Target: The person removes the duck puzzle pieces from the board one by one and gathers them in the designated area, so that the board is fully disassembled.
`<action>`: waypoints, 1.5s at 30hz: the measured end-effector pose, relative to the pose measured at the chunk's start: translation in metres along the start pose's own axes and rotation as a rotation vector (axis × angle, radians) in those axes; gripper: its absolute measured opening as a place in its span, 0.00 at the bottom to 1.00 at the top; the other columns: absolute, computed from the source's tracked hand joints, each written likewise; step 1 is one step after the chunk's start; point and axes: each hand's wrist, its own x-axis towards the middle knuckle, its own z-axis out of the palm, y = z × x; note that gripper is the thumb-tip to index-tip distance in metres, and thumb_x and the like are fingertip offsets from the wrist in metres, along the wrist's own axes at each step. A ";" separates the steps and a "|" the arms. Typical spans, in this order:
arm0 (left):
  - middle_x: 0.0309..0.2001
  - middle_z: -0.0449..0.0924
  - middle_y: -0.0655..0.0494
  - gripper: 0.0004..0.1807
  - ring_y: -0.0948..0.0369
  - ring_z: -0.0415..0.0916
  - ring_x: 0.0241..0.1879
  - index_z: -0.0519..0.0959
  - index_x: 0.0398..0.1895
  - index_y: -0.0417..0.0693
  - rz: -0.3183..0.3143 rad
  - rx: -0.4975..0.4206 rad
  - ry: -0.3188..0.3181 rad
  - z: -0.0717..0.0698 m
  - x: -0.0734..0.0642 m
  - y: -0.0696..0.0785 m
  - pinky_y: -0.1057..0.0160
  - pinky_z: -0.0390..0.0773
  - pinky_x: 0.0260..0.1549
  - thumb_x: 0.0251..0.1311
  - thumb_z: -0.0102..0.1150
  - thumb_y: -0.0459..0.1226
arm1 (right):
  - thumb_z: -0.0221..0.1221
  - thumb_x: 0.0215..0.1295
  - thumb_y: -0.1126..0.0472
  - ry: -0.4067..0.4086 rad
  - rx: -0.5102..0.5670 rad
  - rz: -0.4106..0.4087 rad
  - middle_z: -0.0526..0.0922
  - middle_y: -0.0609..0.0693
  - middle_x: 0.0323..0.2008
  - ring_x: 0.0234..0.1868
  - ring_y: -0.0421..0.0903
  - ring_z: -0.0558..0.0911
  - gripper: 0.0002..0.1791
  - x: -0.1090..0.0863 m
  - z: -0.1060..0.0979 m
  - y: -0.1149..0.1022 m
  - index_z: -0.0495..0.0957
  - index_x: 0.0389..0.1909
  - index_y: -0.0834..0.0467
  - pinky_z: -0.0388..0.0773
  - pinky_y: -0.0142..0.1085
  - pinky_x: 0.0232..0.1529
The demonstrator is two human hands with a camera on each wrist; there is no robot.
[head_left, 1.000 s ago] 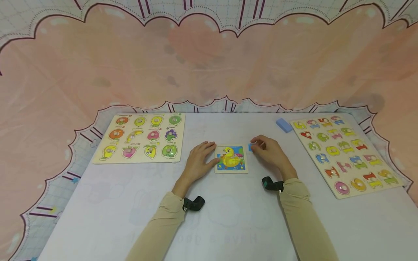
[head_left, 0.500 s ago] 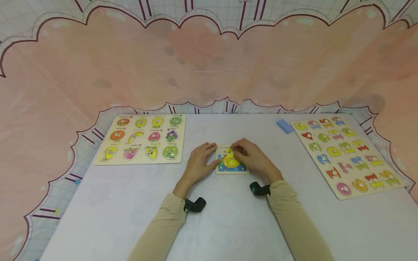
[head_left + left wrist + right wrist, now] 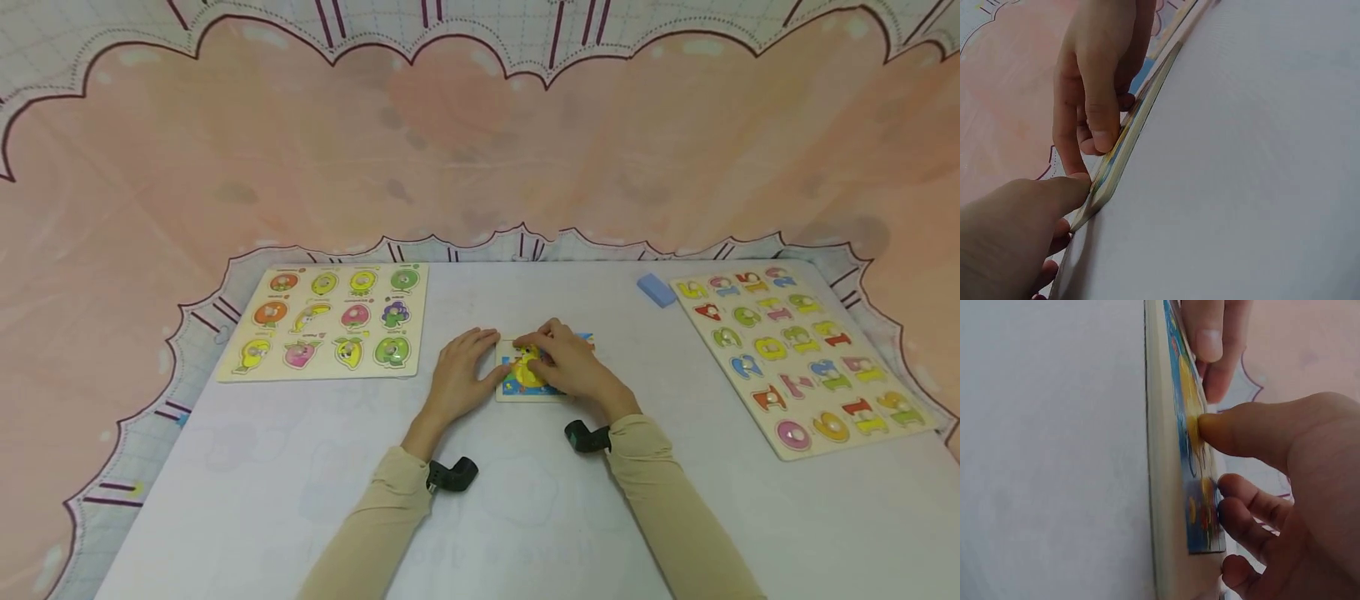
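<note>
A small square duck puzzle (image 3: pixel 527 379) with a pale wooden border lies in the middle of the table. My left hand (image 3: pixel 461 375) holds its left edge, thumb on the border and fingers along the side, also seen in the left wrist view. My right hand (image 3: pixel 566 362) covers much of the picture from the right, its thumb and forefinger bent down onto the yellow duck (image 3: pixel 1191 400). In the right wrist view its other fingers (image 3: pixel 1244 522) curl at the puzzle's far side. A blue printed corner (image 3: pixel 587 337) shows past the right hand; the rest is hidden.
A fruit peg board (image 3: pixel 322 323) lies to the left, and a number peg board (image 3: pixel 795 358) sits at an angle on the right. Beside the latter is a blue block (image 3: pixel 657 290). A patterned cloth (image 3: pixel 465 150) hangs behind the white table (image 3: pixel 525 500).
My right hand has moved left from beside the puzzle, where it held a small blue piece, onto the duck picture. My left hand has stayed at the left edge.
</note>
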 end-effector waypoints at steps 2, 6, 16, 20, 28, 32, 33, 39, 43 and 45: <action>0.61 0.73 0.50 0.29 0.50 0.63 0.66 0.74 0.59 0.46 -0.006 0.008 0.012 0.002 0.001 0.001 0.44 0.59 0.65 0.57 0.62 0.49 | 0.58 0.63 0.60 0.007 -0.003 0.010 0.69 0.56 0.50 0.42 0.49 0.68 0.19 0.000 0.000 -0.001 0.75 0.56 0.49 0.66 0.40 0.40; 0.60 0.74 0.50 0.29 0.50 0.65 0.65 0.75 0.58 0.46 -0.021 0.016 0.028 0.003 0.004 0.003 0.44 0.60 0.64 0.56 0.63 0.49 | 0.58 0.63 0.60 0.014 0.005 0.028 0.69 0.55 0.54 0.48 0.52 0.67 0.19 0.001 0.000 -0.002 0.76 0.55 0.49 0.68 0.47 0.46; 0.60 0.74 0.50 0.29 0.50 0.66 0.64 0.75 0.58 0.47 -0.040 0.021 0.031 0.004 0.003 0.005 0.44 0.61 0.63 0.55 0.64 0.49 | 0.58 0.64 0.62 0.034 0.158 0.064 0.71 0.52 0.54 0.52 0.50 0.67 0.19 0.001 0.000 0.001 0.74 0.57 0.51 0.70 0.47 0.52; 0.60 0.74 0.50 0.29 0.50 0.65 0.64 0.75 0.58 0.46 -0.040 0.026 0.024 0.003 0.002 0.005 0.44 0.61 0.64 0.55 0.64 0.49 | 0.55 0.66 0.63 0.072 0.251 0.073 0.73 0.52 0.52 0.51 0.49 0.71 0.19 0.001 0.000 0.005 0.71 0.58 0.53 0.72 0.45 0.53; 0.60 0.74 0.51 0.29 0.50 0.65 0.64 0.75 0.58 0.46 -0.040 0.021 0.034 0.002 0.002 0.005 0.44 0.61 0.64 0.55 0.64 0.49 | 0.53 0.68 0.65 0.114 0.346 0.096 0.77 0.52 0.50 0.49 0.48 0.74 0.13 0.003 0.001 0.009 0.74 0.51 0.56 0.73 0.43 0.53; 0.60 0.74 0.51 0.29 0.50 0.65 0.64 0.75 0.58 0.46 -0.041 0.020 0.032 0.002 0.001 0.005 0.44 0.61 0.64 0.55 0.64 0.49 | 0.52 0.68 0.65 0.129 0.350 0.087 0.79 0.51 0.49 0.48 0.47 0.75 0.10 0.003 0.001 0.009 0.75 0.49 0.57 0.74 0.43 0.53; 0.60 0.74 0.51 0.29 0.50 0.65 0.64 0.75 0.58 0.46 -0.042 0.022 0.030 0.002 0.001 0.005 0.44 0.61 0.64 0.55 0.64 0.49 | 0.52 0.68 0.65 0.134 0.352 0.083 0.79 0.51 0.48 0.47 0.47 0.75 0.10 0.003 0.001 0.009 0.76 0.48 0.57 0.74 0.42 0.52; 0.60 0.74 0.51 0.29 0.51 0.65 0.64 0.75 0.58 0.47 -0.047 0.022 0.034 0.004 0.002 0.004 0.44 0.60 0.64 0.55 0.64 0.49 | 0.52 0.68 0.66 0.186 0.350 0.050 0.80 0.52 0.44 0.42 0.47 0.77 0.09 0.003 -0.001 0.010 0.76 0.46 0.58 0.76 0.41 0.48; 0.60 0.74 0.51 0.29 0.51 0.65 0.64 0.75 0.58 0.47 -0.047 0.016 0.038 0.004 0.002 0.005 0.44 0.60 0.64 0.54 0.65 0.49 | 0.52 0.68 0.65 0.213 0.354 0.070 0.80 0.53 0.44 0.43 0.48 0.77 0.08 0.002 -0.004 0.012 0.76 0.45 0.58 0.76 0.42 0.49; 0.60 0.74 0.51 0.29 0.51 0.65 0.64 0.75 0.58 0.47 -0.050 0.013 0.035 0.004 0.002 0.005 0.44 0.60 0.64 0.54 0.65 0.48 | 0.52 0.68 0.65 0.220 0.353 0.095 0.80 0.52 0.44 0.44 0.48 0.77 0.08 0.001 -0.005 0.014 0.76 0.45 0.57 0.75 0.42 0.50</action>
